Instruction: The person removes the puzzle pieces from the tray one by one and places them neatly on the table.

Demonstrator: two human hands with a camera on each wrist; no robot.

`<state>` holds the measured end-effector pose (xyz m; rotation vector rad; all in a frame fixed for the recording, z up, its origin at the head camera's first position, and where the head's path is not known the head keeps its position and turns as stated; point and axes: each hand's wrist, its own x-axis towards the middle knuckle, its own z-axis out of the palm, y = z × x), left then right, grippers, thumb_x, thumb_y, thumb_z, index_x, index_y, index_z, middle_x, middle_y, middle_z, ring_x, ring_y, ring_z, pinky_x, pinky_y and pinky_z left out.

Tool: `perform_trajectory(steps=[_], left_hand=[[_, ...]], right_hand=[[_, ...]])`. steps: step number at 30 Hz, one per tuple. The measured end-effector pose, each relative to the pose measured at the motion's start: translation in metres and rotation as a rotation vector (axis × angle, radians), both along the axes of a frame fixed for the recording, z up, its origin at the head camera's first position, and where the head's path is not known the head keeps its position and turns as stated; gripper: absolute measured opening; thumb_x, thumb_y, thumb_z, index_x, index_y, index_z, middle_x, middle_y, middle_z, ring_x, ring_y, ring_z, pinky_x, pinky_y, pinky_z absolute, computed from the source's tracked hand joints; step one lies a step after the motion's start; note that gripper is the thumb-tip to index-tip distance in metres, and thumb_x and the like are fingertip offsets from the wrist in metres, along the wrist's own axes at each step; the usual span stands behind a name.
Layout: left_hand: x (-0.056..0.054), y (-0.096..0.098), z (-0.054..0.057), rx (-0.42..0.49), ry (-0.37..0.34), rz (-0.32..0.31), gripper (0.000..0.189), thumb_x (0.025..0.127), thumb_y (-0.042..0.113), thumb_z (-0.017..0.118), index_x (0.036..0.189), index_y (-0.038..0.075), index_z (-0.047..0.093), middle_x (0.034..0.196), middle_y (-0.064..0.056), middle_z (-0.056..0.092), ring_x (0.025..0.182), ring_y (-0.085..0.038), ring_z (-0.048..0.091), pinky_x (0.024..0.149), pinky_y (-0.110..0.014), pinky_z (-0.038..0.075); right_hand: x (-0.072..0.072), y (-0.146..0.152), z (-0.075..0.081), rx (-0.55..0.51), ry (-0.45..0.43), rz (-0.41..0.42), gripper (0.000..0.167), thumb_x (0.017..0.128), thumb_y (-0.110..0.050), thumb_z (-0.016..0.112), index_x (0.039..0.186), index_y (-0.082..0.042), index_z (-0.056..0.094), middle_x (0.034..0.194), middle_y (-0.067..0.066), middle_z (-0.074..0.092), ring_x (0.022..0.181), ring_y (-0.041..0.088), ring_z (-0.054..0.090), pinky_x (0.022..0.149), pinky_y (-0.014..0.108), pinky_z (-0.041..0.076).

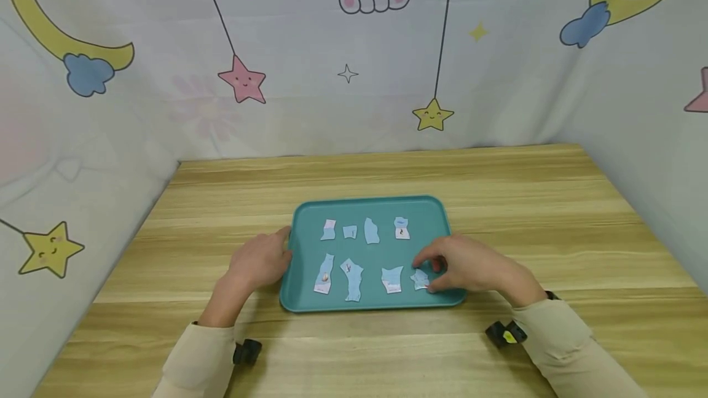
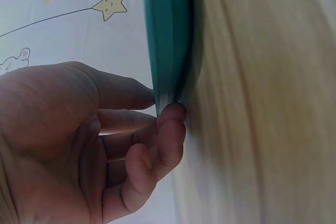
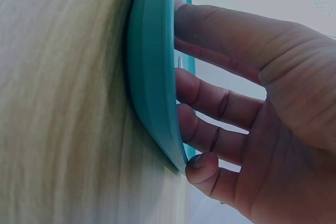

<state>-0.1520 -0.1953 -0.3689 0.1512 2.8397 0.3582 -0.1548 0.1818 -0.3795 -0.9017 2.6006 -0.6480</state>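
A teal rectangular tray [image 1: 367,308] lies on the table with several torn pieces of light-blue printed paper spread over it in two rows. My left hand [image 1: 260,260] grips the tray's left rim; in the left wrist view its thumb and fingers [image 2: 170,135] meet that rim. Over the tray's lower right corner reaches my right hand [image 1: 470,263], its thumb and forefinger apart around a small torn paper piece [image 1: 420,279]. The thumb touches or nearly touches that piece's edge. Left of it lies another torn piece [image 1: 392,279]. The tray wall hides the pieces in the right wrist view.
The tray rests on a wood-grain table [image 1: 381,177]. A white cloth [image 1: 310,109] printed with stars and moons hangs behind it and at both sides. Other torn pieces include a long one [image 1: 324,275] and a forked one [image 1: 353,281].
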Motion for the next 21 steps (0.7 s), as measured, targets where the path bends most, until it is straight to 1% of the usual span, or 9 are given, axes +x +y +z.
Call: perform_trajectory(steps=[2,7,15,21], left_hand=[[-0.0002,0.0,-0.0002,0.0,-0.001,-0.001,0.06,0.105,0.018,0.054,0.159,-0.003,0.041,0.142,-0.027,0.064,0.101,-0.032,0.068,0.072,-0.045,0.054],[-0.0004,0.0005,-0.0009,-0.006,0.006,-0.004,0.059,0.105,0.018,0.054,0.158,-0.004,0.042,0.142,-0.028,0.064,0.109,-0.037,0.07,0.078,-0.05,0.056],[0.0003,0.0019,-0.0009,-0.007,0.013,-0.004,0.059,0.105,0.017,0.053,0.158,-0.004,0.042,0.141,-0.028,0.064,0.109,-0.038,0.07,0.077,-0.05,0.057],[-0.0004,0.0011,-0.0019,-0.005,0.003,0.005,0.06,0.104,0.016,0.051,0.159,-0.006,0.04,0.139,-0.029,0.065,0.098,-0.033,0.068,0.071,-0.045,0.054]], right_hand=[[0.0004,-0.0005,-0.0002,0.005,0.0,-0.006,0.033,0.083,-0.023,0.09,0.114,-0.022,0.081,0.085,-0.009,0.061,0.08,0.007,0.052,0.07,0.025,0.044],[0.0013,-0.001,-0.0012,0.019,0.004,-0.017,0.031,0.084,-0.024,0.09,0.113,-0.023,0.081,0.085,-0.01,0.061,0.08,0.008,0.052,0.07,0.025,0.045],[0.0009,-0.0002,-0.0009,0.009,0.014,-0.005,0.03,0.084,-0.025,0.089,0.113,-0.023,0.081,0.084,-0.01,0.061,0.078,0.006,0.051,0.069,0.024,0.044],[0.0021,-0.0005,-0.0002,0.02,0.021,-0.004,0.029,0.085,-0.024,0.089,0.113,-0.022,0.081,0.082,-0.011,0.06,0.076,0.005,0.051,0.069,0.024,0.044]])
